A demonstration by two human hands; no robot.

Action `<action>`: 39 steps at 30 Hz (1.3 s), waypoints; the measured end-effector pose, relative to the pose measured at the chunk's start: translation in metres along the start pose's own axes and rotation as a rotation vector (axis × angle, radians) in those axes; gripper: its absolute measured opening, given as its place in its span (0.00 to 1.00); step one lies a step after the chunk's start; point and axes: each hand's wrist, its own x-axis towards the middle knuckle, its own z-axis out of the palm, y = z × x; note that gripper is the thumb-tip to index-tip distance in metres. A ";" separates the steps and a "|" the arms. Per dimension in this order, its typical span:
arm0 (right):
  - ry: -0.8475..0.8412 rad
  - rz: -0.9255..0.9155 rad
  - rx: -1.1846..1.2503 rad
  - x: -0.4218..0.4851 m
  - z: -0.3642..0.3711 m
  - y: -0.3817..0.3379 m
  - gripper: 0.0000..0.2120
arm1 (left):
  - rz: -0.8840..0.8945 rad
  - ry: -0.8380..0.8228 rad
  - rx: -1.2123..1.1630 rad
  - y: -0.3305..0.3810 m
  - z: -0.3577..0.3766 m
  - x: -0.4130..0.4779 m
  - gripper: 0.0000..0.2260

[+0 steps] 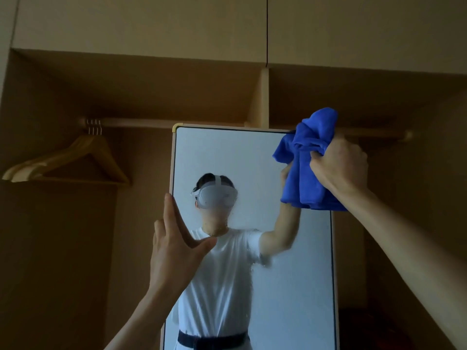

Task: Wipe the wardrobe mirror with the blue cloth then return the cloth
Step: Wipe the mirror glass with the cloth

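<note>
The right hand had its grip clamped on a bunched, bright blue, soft fabric cloth, fingers curled tight round the folds. The cloth spilled above and below the grip and lay against the upper right corner of the tall rectangular wardrobe mirror with a pale frame.

Well down and to the left of that grip, the left hand had its grip apart: fingers straight, thumb spread wide, fingertips on the mirror's left edge.

Between the two hands the glass reflected a person in a white T-shirt and dark belt wearing a white headset, with faint speckled marks on the surface around the reflected shoulders.

Level with the grip and behind it, a round wooden hanging rail crossed the open brown wardrobe. Far to the left, a bunch of light wooden clothes hangers hung from it. Above the grip stood a pale upright partition and flat beige upper cabinet doors. The room was dim.
</note>
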 end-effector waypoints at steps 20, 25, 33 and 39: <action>-0.127 -0.174 0.093 -0.030 0.020 -0.140 0.17 | 0.002 -0.104 0.074 0.012 -0.013 -0.005 0.57; -0.152 -0.253 0.120 -0.039 0.030 -0.180 0.16 | 0.002 -0.135 0.063 0.010 -0.019 -0.007 0.55; -0.224 -0.357 0.129 -0.051 0.040 -0.216 0.18 | -0.025 -0.169 0.025 0.008 -0.023 -0.012 0.51; -0.357 -0.404 0.167 -0.052 0.038 -0.219 0.17 | -0.011 -0.222 -0.012 0.005 -0.027 -0.012 0.51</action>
